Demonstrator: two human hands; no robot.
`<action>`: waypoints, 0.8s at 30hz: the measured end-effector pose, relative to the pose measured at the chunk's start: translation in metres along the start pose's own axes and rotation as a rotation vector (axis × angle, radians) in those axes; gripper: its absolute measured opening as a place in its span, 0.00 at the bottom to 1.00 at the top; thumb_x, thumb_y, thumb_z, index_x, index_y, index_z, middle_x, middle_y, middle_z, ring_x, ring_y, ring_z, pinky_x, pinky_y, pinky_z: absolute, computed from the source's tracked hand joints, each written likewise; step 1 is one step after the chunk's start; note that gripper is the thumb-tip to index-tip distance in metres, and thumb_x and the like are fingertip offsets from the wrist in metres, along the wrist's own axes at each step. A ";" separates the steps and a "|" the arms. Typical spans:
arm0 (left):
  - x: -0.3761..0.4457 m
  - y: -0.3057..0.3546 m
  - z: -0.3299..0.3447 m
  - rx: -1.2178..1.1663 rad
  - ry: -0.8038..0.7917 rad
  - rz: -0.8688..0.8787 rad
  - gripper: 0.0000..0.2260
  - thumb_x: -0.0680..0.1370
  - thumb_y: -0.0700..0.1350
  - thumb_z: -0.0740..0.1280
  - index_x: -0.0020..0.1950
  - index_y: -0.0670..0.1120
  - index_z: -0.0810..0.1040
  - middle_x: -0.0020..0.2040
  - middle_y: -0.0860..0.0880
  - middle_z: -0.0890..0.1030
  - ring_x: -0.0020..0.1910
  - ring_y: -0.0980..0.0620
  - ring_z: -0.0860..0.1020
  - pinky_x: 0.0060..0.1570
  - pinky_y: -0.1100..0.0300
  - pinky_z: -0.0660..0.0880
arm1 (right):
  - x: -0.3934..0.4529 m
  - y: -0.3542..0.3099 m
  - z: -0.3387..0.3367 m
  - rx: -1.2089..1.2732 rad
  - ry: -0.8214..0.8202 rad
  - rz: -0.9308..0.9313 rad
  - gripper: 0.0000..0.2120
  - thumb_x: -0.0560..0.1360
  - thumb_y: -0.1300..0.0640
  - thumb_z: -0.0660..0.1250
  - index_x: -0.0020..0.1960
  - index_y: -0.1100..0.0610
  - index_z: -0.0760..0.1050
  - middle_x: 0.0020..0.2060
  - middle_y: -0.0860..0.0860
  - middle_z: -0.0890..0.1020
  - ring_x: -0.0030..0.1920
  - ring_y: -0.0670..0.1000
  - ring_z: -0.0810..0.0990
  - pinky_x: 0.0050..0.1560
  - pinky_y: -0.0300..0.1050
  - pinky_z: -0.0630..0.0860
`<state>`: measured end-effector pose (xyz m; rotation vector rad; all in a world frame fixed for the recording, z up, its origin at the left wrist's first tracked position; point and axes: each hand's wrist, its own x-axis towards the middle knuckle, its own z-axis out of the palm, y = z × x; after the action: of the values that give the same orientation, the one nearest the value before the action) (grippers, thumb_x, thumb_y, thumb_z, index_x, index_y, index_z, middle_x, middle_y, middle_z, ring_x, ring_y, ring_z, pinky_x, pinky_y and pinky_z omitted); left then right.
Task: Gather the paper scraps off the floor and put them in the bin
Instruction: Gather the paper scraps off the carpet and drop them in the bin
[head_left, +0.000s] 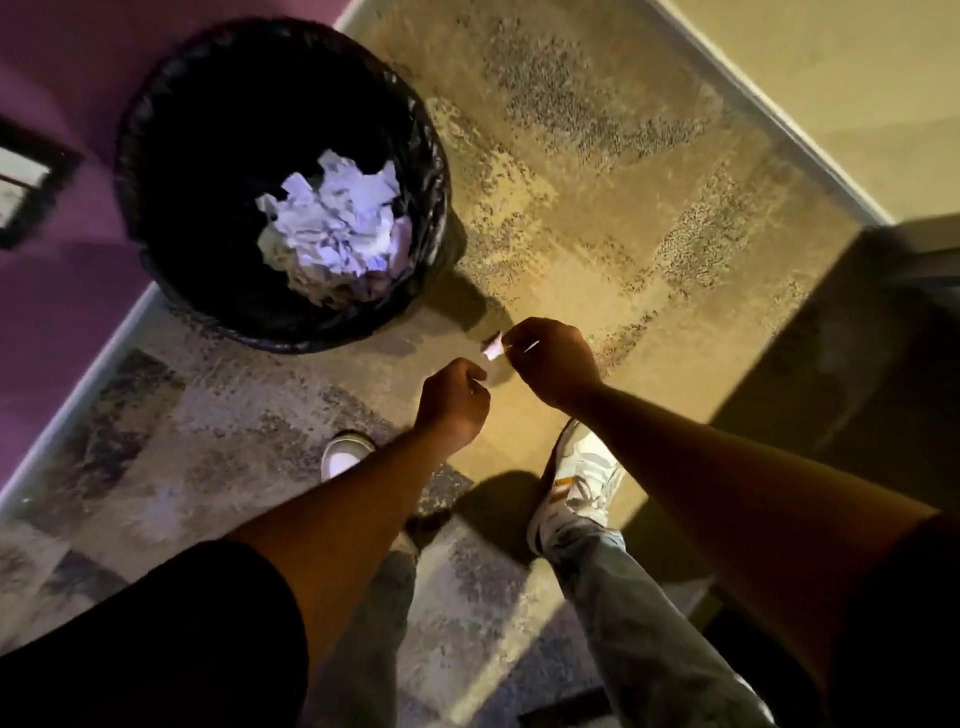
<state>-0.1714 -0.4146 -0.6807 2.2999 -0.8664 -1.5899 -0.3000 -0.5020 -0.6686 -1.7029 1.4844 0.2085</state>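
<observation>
— Pinching a small white paper scrap (492, 347) between fingertips of the right hand (553, 361), fingers curled tight round it, a white sliver poking out behind the knuckles too.

— And holding what in the left hand (453, 402)?

— Curling into a loose fist just beside the right; cannot tell whether anything is inside, though a pale fleck is showing at the fingertips.

— Running through the scene from largest to smallest?

— Standing on a mottled beige and grey carpet (597, 171), purple wall (57, 291) to the left. Then looking down into a round bin (156, 171) lined with a black bag, close ahead and left of both hands. Then seeing a heap of crumpled white paper (335, 228) lying in the bottom of it. Lastly, carrying that one scrap above the floor, near the bin's rim but not yet over the opening.

— Nearing the end of the job?

— Probably. Finding no other scraps on the visible carpet; most of the paper already sitting in the bin. Still needing to move the hands over the opening and let go.
</observation>
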 end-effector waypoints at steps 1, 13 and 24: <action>0.011 -0.009 0.010 0.042 0.017 -0.005 0.10 0.80 0.39 0.66 0.60 0.43 0.80 0.60 0.42 0.83 0.59 0.43 0.80 0.58 0.54 0.76 | 0.007 0.010 0.010 -0.008 -0.019 -0.012 0.10 0.78 0.61 0.69 0.56 0.51 0.85 0.55 0.51 0.86 0.51 0.51 0.83 0.51 0.46 0.78; 0.125 -0.106 0.096 0.433 0.060 0.181 0.13 0.80 0.43 0.68 0.64 0.45 0.79 0.60 0.44 0.80 0.60 0.45 0.78 0.54 0.55 0.76 | 0.092 0.102 0.120 -0.191 -0.112 -0.116 0.24 0.80 0.52 0.69 0.75 0.47 0.72 0.75 0.55 0.69 0.64 0.56 0.78 0.52 0.36 0.70; 0.116 -0.095 0.079 0.373 0.105 0.038 0.11 0.84 0.45 0.60 0.62 0.43 0.78 0.63 0.41 0.79 0.60 0.44 0.77 0.53 0.59 0.68 | 0.067 0.110 0.107 -0.016 -0.036 0.037 0.12 0.81 0.53 0.68 0.63 0.53 0.80 0.54 0.50 0.78 0.49 0.50 0.77 0.39 0.36 0.65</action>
<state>-0.1823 -0.3928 -0.8486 2.5648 -1.2613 -1.3707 -0.3363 -0.4729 -0.8293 -1.6769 1.4916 0.2704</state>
